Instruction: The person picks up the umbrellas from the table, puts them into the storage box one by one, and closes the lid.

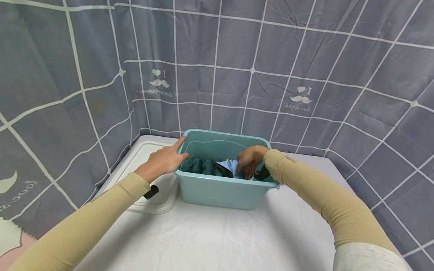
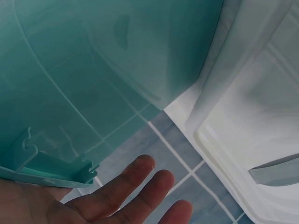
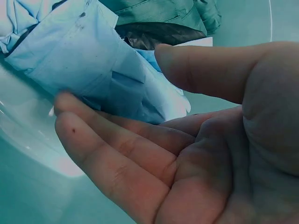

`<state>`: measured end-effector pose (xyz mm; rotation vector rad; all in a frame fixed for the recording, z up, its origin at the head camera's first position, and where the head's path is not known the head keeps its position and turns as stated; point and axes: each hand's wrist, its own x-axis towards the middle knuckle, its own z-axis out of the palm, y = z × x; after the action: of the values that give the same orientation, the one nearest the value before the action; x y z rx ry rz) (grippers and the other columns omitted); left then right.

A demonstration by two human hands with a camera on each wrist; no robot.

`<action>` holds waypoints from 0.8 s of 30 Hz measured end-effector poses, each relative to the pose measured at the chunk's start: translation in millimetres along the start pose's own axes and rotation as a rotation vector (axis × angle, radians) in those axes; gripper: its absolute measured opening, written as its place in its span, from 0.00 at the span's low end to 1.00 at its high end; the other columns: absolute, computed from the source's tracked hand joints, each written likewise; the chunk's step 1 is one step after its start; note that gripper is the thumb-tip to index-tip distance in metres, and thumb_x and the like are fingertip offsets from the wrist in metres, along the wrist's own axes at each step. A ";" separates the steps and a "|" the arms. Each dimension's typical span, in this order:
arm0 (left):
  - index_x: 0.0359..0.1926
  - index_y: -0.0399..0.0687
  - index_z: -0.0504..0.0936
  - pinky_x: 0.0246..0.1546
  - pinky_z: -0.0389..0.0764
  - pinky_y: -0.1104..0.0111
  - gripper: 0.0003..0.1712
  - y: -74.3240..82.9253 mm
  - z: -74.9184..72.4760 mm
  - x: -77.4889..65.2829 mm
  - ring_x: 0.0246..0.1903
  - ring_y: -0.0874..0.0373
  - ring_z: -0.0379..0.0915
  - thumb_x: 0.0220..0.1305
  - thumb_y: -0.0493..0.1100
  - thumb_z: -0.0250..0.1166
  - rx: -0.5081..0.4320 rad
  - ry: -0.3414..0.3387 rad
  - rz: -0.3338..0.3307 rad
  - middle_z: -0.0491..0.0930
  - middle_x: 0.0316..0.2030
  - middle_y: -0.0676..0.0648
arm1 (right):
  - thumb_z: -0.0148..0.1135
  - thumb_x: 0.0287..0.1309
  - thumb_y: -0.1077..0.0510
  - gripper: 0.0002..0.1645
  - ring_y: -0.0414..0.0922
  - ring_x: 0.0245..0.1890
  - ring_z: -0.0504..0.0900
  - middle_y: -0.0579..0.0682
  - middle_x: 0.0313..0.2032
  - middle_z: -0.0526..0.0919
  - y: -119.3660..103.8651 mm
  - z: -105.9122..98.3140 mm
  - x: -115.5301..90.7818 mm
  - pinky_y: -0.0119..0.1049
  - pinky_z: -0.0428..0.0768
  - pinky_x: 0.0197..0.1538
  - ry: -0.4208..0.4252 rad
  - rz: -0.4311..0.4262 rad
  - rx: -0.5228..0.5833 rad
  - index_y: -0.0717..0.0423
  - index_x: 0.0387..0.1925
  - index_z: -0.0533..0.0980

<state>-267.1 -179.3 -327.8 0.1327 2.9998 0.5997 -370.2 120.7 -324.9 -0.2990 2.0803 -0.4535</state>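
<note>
A teal plastic bin (image 1: 220, 192) stands on the white surface. My left hand (image 1: 166, 158) rests at its left rim. In the left wrist view the fingers (image 2: 140, 186) extend loosely below the bin's handle lip (image 2: 51, 177). My right hand (image 1: 251, 160) reaches down inside the bin. The right wrist view shows its fingers (image 3: 107, 163) extended beside a light blue folded fabric bundle (image 3: 84, 60), the thumb apart from them; whether they touch the fabric I cannot tell. Dark green rolled bundles (image 1: 201, 165) lie in the bin's left half, a black piece (image 1: 224, 170) between them and the blue one.
A white lid (image 1: 162, 194) lies flat on the table left of the bin, partly behind my left forearm. A grey checked curtain (image 1: 234, 82) hangs close behind and at both sides. White cloth covers the tabletop (image 1: 217, 241) in front of the bin.
</note>
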 end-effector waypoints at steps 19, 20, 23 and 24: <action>0.81 0.69 0.35 0.30 0.72 0.55 0.43 0.2 0.7 0.1 0.39 0.45 0.79 0.72 0.64 0.42 -0.007 -0.008 -0.003 0.74 0.64 0.35 | 0.57 0.71 0.55 0.19 0.57 0.52 0.85 0.62 0.53 0.83 10.7 -6.2 -13.2 0.53 0.80 0.57 0.076 -0.036 -0.091 0.65 0.54 0.79; 0.81 0.69 0.35 0.29 0.72 0.55 0.43 0.2 0.5 0.0 0.39 0.45 0.79 0.72 0.64 0.42 -0.008 -0.010 -0.005 0.74 0.64 0.35 | 0.57 0.71 0.55 0.20 0.57 0.53 0.85 0.62 0.54 0.82 10.8 -7.0 -14.5 0.52 0.81 0.56 0.077 -0.042 -0.098 0.65 0.55 0.79; 0.81 0.69 0.35 0.30 0.72 0.55 0.43 -0.3 0.2 0.5 0.41 0.44 0.79 0.73 0.64 0.42 -0.004 -0.012 -0.004 0.74 0.65 0.35 | 0.55 0.72 0.55 0.22 0.56 0.55 0.84 0.64 0.58 0.80 10.8 -8.9 -18.6 0.48 0.82 0.55 0.086 -0.058 -0.107 0.65 0.60 0.76; 0.81 0.69 0.35 0.30 0.72 0.55 0.43 -0.6 0.1 0.9 0.41 0.44 0.79 0.73 0.64 0.42 -0.004 -0.013 -0.003 0.74 0.65 0.35 | 0.55 0.72 0.55 0.24 0.56 0.56 0.83 0.64 0.59 0.79 10.5 -9.4 -20.2 0.47 0.83 0.54 0.092 -0.063 -0.107 0.66 0.62 0.75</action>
<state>-268.1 -179.6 -328.2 0.1307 2.9856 0.6023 -368.2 139.9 -309.6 -0.4145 2.1941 -0.4008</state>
